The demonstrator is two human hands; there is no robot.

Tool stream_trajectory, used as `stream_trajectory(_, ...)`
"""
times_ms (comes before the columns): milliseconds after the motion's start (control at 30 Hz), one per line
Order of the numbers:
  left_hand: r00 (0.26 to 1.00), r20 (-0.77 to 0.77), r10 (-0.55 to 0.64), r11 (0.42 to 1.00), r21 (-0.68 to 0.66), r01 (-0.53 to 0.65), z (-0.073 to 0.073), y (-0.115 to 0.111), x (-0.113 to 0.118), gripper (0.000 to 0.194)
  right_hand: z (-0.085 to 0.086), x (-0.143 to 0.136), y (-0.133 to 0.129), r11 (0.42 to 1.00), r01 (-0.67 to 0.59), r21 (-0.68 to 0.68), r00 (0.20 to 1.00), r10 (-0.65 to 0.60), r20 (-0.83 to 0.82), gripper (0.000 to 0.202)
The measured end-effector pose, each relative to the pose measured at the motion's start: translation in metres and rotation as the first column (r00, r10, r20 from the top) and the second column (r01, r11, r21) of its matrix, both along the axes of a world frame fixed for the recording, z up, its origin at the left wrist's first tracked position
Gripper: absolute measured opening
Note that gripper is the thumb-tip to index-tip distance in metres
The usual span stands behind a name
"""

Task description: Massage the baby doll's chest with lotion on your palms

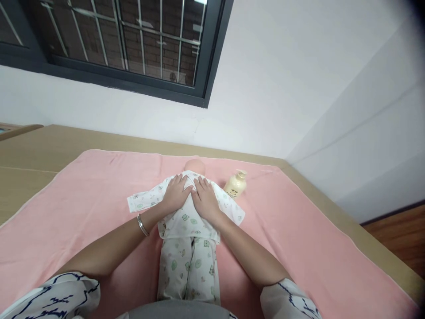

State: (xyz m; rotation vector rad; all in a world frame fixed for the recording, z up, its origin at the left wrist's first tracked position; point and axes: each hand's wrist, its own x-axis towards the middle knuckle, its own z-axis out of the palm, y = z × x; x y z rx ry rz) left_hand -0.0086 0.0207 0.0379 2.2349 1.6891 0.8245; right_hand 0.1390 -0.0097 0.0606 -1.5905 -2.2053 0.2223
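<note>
A baby doll [187, 216] in white printed pajamas lies on the pink blanket [109, 181], its head away from me and its legs toward me. My left hand [175, 193] rests flat on the left side of its upper body, fingers stretched out. On the right side my right hand [206, 199] lies flat in the same way, the two thumbs close together. Both palms are hidden against the cloth. The sleeves spread out to either side. Close by the right sleeve is a cream pump bottle [236, 184] with a drawn face.
The blanket covers much of a wooden surface [76, 139] that reaches the white wall [259, 88]. A dark-framed window [133, 44] with bars is set above it. Brown wood [398, 235] shows at the lower right.
</note>
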Motion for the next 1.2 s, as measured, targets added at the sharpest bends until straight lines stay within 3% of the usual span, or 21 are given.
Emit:
stream_trajectory(133, 0.999, -0.011, 0.038, 0.992, 0.119, -0.036, -0.007, -0.022, 0.012, 0.053, 0.002, 0.007, 0.009, 1.0, -0.011, -0.005, 1.0, 0.01, -0.026, 0.049)
stream_trajectory(267, 1.0, -0.021, -0.017, 0.986, 0.168, 0.02, -0.011, -0.04, 0.021, 0.055, 0.005, 0.014, 0.02, 1.0, 0.022, 0.009, 0.999, -0.021, -0.047, 0.047)
stream_trajectory(400, 0.996, 0.054, -0.077, 0.993, 0.095, 0.071, -0.007, -0.019, 0.009, 0.049, 0.005, 0.001, 0.002, 0.998, 0.048, 0.03, 0.998, -0.049, 0.041, 0.05)
stream_trajectory(533, 0.991, 0.11, -0.071, 0.997, 0.025, 0.068, -0.005, 0.004, -0.006, 0.05, 0.003, -0.013, -0.018, 0.998, -0.02, 0.066, 0.994, 0.013, 0.104, 0.05)
stream_trajectory(833, 0.995, 0.038, -0.094, 0.984, 0.156, 0.087, -0.01, -0.028, 0.012, 0.048, 0.003, 0.016, 0.022, 0.998, 0.019, 0.058, 0.997, -0.014, -0.08, 0.044)
stream_trajectory(1067, 0.992, 0.083, -0.091, 0.985, 0.153, 0.078, -0.013, -0.022, 0.006, 0.048, -0.003, 0.009, 0.016, 0.993, 0.036, 0.117, 0.997, -0.027, -0.073, 0.044)
stream_trajectory(1200, 0.991, 0.106, -0.086, 0.986, 0.154, 0.069, -0.016, -0.024, 0.007, 0.047, 0.004, 0.009, 0.01, 0.989, 0.034, 0.144, 0.993, -0.017, -0.116, 0.045)
